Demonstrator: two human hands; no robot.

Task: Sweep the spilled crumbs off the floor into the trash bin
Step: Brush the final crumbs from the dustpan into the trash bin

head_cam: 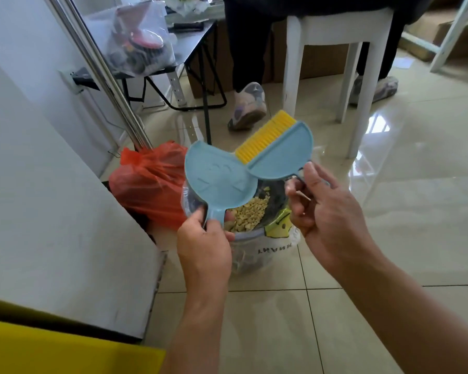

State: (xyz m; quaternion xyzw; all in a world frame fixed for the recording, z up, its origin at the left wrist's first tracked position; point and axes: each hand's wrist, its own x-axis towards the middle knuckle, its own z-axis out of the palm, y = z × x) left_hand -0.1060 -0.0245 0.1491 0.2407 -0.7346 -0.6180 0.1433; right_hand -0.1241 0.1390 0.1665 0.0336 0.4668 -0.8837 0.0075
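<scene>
My left hand (204, 245) grips the handle of a small light-blue dustpan (218, 176), held tilted over the trash bin (260, 247). The bin is lined with a clear printed plastic bag, and pale yellow crumbs (250, 211) lie heaped inside it. My right hand (327, 211) holds the handle of a light-blue hand brush (280, 155) with yellow bristles (265, 136), raised just above the bin. Brush head and dustpan overlap at their near edges over the bin's opening.
A tied orange plastic bag (149, 182) sits left of the bin against a white cabinet (52, 198). Behind stand a white stool (341, 41), a person's legs and shoes (247, 107), a black-legged table (189, 44) and a metal pole (106, 74). Glossy tiled floor (416, 198) spreads right.
</scene>
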